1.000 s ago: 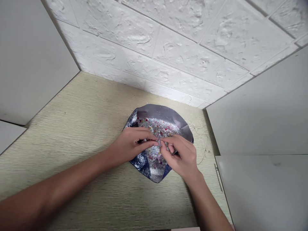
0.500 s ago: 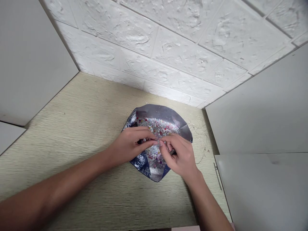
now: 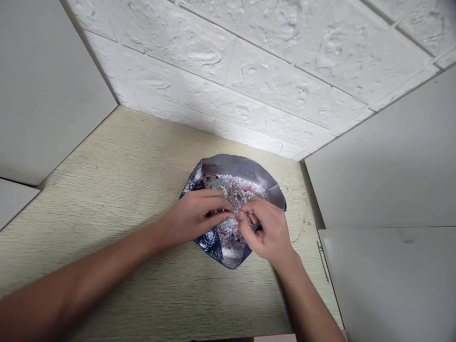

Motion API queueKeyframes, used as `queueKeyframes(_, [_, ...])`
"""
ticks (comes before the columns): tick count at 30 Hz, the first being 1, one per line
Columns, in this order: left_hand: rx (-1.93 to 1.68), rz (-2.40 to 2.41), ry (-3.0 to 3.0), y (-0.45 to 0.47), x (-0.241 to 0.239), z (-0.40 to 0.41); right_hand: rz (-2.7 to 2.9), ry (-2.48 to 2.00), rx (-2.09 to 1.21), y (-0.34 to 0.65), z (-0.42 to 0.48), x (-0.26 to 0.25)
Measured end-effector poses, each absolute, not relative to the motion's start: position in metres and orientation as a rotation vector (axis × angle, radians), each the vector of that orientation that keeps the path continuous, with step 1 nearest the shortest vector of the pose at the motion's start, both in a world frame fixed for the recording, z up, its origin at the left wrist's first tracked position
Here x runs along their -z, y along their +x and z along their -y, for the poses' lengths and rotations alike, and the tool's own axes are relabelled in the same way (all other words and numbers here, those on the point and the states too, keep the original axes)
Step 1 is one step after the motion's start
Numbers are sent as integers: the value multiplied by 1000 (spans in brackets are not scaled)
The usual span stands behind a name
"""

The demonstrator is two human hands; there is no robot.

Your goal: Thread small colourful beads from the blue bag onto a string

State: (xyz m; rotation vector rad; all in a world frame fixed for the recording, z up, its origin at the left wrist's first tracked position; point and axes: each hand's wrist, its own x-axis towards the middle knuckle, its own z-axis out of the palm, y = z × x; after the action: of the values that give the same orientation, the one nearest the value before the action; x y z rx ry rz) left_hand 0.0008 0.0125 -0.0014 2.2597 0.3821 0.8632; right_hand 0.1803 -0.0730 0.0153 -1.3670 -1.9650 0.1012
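Bead holder (image 3: 239,164), dark and shiny, is lying near view centre, a bit toward 6 o'clock. Left hand (image 3: 194,211) is coming in from its 9, right hand (image 3: 268,231) from its 4; both are pinching a tiny pale piece between fingertips. Loose threads (image 3: 305,214) are lying at 3. Progress, my read: handling looks mid-step; plenty of beads (image 3: 245,189) are lying loose. Piece (image 3: 235,212) too small to ID, so can't tell how much is done.
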Motion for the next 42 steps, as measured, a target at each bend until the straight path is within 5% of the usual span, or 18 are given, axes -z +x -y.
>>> queueKeyframes(42, [-684, -324, 2412, 0, 1, -15, 2040, -1416, -375, 178, 78, -17])
